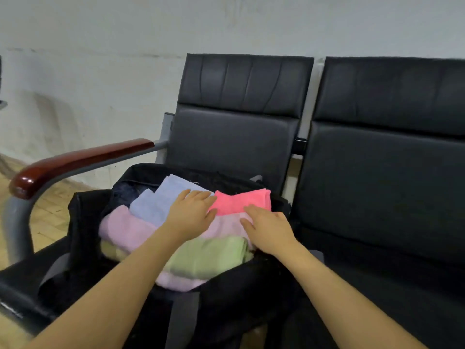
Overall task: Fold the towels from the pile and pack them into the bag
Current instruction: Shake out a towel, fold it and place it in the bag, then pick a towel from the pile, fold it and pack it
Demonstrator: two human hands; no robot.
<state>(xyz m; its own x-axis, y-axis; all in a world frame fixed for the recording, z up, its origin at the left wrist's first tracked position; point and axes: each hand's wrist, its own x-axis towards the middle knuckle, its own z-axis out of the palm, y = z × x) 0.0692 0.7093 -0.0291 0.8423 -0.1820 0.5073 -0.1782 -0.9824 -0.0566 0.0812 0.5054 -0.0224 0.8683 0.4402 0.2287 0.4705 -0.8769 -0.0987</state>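
Observation:
A black bag [85, 217] sits open on the left seat, stuffed with folded towels. A bright pink towel [247, 200] lies on top at the far right, a light blue towel [153, 202] at the far left, a pale pink towel [123, 229] under them, and a light green towel [208, 256] in front. My left hand [192, 214] lies flat with fingers spread across the blue and bright pink towels. My right hand [266, 227] rests flat on the pale pink towel, fingertips touching the bright pink one. Neither hand grips anything.
The bag stands on a black padded chair [236, 137] with a red-brown wooden armrest [70, 162] at its left. A second black chair [387, 172] adjoins on the right. A white wall [100, 59] runs behind, with wooden floor [47, 210] at left.

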